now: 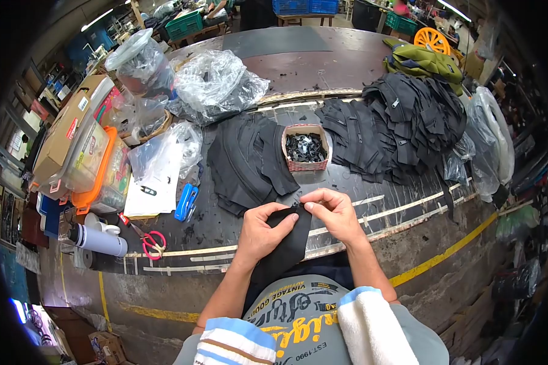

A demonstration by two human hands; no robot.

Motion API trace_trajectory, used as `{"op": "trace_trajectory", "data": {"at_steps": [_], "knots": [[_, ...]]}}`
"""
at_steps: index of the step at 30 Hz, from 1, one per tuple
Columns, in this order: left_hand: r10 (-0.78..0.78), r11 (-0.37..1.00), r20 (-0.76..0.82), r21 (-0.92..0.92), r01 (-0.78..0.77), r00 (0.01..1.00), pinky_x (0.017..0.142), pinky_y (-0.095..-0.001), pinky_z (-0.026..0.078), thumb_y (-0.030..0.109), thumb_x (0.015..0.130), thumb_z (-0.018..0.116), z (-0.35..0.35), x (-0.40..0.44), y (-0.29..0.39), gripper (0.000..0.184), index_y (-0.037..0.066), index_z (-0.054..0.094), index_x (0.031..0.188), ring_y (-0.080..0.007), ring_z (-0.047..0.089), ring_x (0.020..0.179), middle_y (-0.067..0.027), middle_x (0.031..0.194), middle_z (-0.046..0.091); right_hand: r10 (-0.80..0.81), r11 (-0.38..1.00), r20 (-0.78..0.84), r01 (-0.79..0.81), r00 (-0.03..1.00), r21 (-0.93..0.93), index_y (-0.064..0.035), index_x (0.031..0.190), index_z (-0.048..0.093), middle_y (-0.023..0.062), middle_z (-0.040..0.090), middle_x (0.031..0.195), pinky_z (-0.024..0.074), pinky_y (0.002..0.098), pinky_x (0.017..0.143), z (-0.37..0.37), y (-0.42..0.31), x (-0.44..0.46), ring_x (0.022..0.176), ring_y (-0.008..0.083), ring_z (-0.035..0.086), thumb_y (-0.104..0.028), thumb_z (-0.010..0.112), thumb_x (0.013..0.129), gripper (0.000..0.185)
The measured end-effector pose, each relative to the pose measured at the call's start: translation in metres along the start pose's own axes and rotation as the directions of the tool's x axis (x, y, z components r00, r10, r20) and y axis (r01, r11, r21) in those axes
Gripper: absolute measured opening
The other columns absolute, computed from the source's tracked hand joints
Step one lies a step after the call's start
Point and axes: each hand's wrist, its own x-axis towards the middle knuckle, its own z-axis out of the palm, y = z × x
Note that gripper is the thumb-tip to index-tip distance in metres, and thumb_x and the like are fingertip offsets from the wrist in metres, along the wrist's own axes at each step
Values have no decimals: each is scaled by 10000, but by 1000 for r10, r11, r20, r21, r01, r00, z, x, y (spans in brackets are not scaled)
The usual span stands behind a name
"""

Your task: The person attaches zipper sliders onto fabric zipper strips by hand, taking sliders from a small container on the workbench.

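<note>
Close to the table's front edge, my left hand (266,232) is closed on a black fabric panel (291,243), its thumb pressed along the top. The panel hangs down toward my lap. My right hand (336,216) pinches with thumb and forefinger at the panel's upper corner; whatever is between those fingertips is too small to make out. Just beyond my hands stands a patterned box (307,165) holding many small black shiny parts (305,148) that look like zipper sliders. A stack of black zippered panels (240,158) lies left of the box.
A large heap of black zippered pieces (408,121) lies at right, with a green bag (425,64) behind it. Pink-handled scissors (153,244), a blue stapler-like tool (187,202), a white bottle (100,239), plastic bags (216,82) and an orange-rimmed bin (97,176) occupy the left.
</note>
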Motion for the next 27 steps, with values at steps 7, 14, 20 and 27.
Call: {"op": "trace_trajectory", "data": {"at_steps": [7,14,20,27], "knots": [[4,1000,5,16,-4,1000,618,-194,473,26,862,747,0,0,-2,120,-48,749,956,-70,569,667,-33,796,723,-66,998,77,63,995,29,11,1067,755,6,700,974,360,150,588,-1,1,1,665,23,461,22,672,932,159],[50,999,-54,-12,-51,997,685,-200,477,47,870,745,5,-1,-9,125,-16,743,978,-72,589,742,-33,853,735,-81,996,104,78,991,40,24,1140,739,25,698,989,432,157,704,13,-12,-5,777,43,543,73,694,901,249],[32,988,-140,-144,-53,990,707,-206,481,48,915,724,15,-3,-7,142,1,711,1048,-78,586,775,-33,916,722,-89,984,-73,99,993,147,29,1160,714,30,697,985,456,149,728,25,-10,-5,801,41,569,78,699,904,261],[-23,897,-119,-440,-32,993,731,-205,479,56,971,684,23,-4,-11,141,19,678,1106,-74,581,802,-24,950,695,-115,986,-39,119,993,119,28,1118,697,49,707,1000,477,160,748,22,-9,-2,821,49,594,76,674,927,198]]}}
